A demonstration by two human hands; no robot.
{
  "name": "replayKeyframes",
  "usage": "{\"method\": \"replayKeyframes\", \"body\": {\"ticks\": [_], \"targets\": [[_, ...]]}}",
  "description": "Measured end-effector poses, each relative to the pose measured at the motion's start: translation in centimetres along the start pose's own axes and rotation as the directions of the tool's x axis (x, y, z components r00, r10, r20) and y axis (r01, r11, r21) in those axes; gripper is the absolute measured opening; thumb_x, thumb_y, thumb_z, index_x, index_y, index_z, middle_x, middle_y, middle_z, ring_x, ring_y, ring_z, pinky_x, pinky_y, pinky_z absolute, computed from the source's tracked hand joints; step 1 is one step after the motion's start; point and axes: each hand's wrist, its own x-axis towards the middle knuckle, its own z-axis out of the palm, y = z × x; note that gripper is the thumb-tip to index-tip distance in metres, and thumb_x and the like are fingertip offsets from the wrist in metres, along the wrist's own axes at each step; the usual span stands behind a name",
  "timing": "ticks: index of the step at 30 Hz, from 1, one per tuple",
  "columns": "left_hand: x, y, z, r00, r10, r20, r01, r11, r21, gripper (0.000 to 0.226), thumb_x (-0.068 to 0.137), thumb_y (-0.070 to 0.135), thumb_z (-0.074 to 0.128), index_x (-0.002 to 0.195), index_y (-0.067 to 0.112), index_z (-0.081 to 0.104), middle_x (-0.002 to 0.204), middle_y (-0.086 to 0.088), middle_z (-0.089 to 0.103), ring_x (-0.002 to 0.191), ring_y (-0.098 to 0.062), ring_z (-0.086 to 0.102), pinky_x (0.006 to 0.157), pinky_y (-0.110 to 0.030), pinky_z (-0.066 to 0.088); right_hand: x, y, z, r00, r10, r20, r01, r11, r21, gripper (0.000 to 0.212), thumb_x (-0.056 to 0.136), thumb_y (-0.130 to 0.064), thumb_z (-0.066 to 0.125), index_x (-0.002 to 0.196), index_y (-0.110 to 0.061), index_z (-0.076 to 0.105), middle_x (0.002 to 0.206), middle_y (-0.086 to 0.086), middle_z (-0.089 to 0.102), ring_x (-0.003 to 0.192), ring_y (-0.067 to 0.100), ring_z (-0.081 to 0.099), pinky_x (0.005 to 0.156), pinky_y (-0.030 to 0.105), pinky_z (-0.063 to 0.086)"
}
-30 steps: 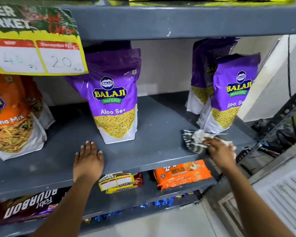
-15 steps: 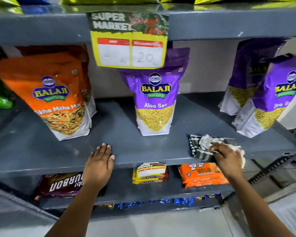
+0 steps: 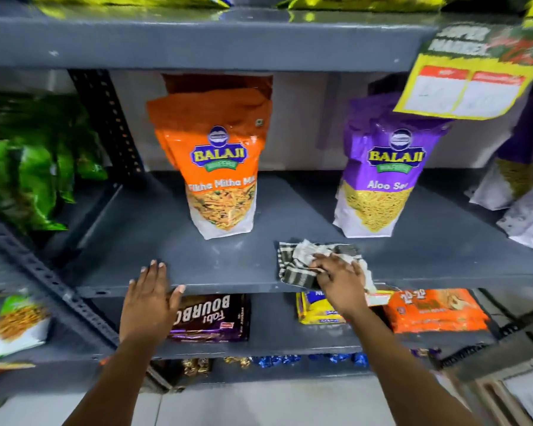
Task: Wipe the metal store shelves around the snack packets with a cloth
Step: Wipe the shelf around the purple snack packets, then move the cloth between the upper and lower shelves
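A grey metal shelf (image 3: 228, 265) carries an upright orange snack packet (image 3: 219, 167) and an upright purple snack packet (image 3: 379, 179). A striped black-and-white cloth (image 3: 296, 262) lies crumpled at the shelf's front edge, in front of the purple packet. My right hand (image 3: 339, 281) presses down on the cloth, fingers bent over it. My left hand (image 3: 150, 299) rests flat on the shelf's front lip, fingers spread, below and left of the orange packet, holding nothing.
More purple packets (image 3: 523, 186) lean at the far right; green packets (image 3: 34, 167) fill the bay to the left past a perforated upright (image 3: 111, 118). A price tag (image 3: 471, 72) hangs from the shelf above. Biscuit packs (image 3: 434, 312) and a brown Bourbon pack (image 3: 213, 318) lie on the shelf below.
The view has swung left along the shelf. My right hand has slid the cloth left, from in front of the right-hand purple packets to in front of the middle one. My left hand shifted left too.
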Motion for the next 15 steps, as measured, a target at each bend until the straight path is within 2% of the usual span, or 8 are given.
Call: {"method": "replayKeyframes", "body": {"ticks": [2,4,6,10,15], "targets": [[0.2,-0.6,0.0,1.000,0.018,0.008,-0.018,1.000,0.000,0.071,0.092,0.054,0.024,0.143,0.004,0.026,0.152,-0.017,0.027,0.141,-0.032,0.021,0.118,-0.047,0.016,-0.1,-3.0,2.1,0.999,-0.029,0.019,0.030,0.999,-0.032,0.033,0.089,-0.022,0.048,0.118,-0.033,0.059,0.142,-0.013,0.048,0.137,0.009,0.032,0.116,0.038,0.005],[0.2,-0.5,0.2,0.998,0.055,-0.004,-0.055,0.998,-0.018,0.098,0.079,0.070,-0.006,0.142,0.003,0.028,0.151,-0.018,0.028,0.141,-0.034,0.022,0.116,-0.047,0.016,-0.3,-5.5,3.8,0.996,-0.061,0.070,0.063,0.997,-0.034,0.038,0.086,-0.025,0.049,0.122,-0.037,0.055,0.146,-0.016,0.042,0.140,0.010,0.027,0.117,0.039,0.003],[0.2,-0.7,0.5,0.998,0.065,-0.006,-0.066,0.997,-0.038,0.111,0.070,0.072,-0.022,0.143,0.004,0.027,0.152,-0.017,0.027,0.141,-0.033,0.021,0.117,-0.047,0.015,-0.4,-7.5,5.2,0.986,-0.086,0.140,0.097,0.993,-0.069,0.048,0.084,-0.032,0.050,0.130,-0.042,0.045,0.151,-0.018,0.034,0.143,0.010,0.020,0.117,0.042,-0.001],[0.4,-1.0,1.0,0.998,0.064,-0.019,-0.065,0.997,-0.043,0.111,0.068,0.070,-0.027,0.144,0.007,0.022,0.154,-0.014,0.022,0.143,-0.029,0.016,0.118,-0.044,0.010,-0.5,-9.4,6.7,0.966,-0.154,0.206,0.185,0.973,-0.139,0.055,0.084,-0.040,0.052,0.136,-0.045,0.036,0.153,-0.018,0.027,0.144,0.011,0.016,0.117,0.044,0.000],[0.5,-1.1,1.2,0.997,0.077,-0.032,-0.077,0.997,-0.022,0.112,0.063,0.068,-0.035,0.146,0.010,0.013,0.157,-0.010,0.013,0.145,-0.026,0.008,0.119,-0.040,0.003,-1.1,-10.8,6.5,0.938,-0.248,0.241,0.271,0.960,-0.066,0.046,0.087,-0.022,0.055,0.128,-0.043,0.050,0.146,-0.020,0.040,0.142,0.007,0.024,0.117,0.037,0.005]]}}
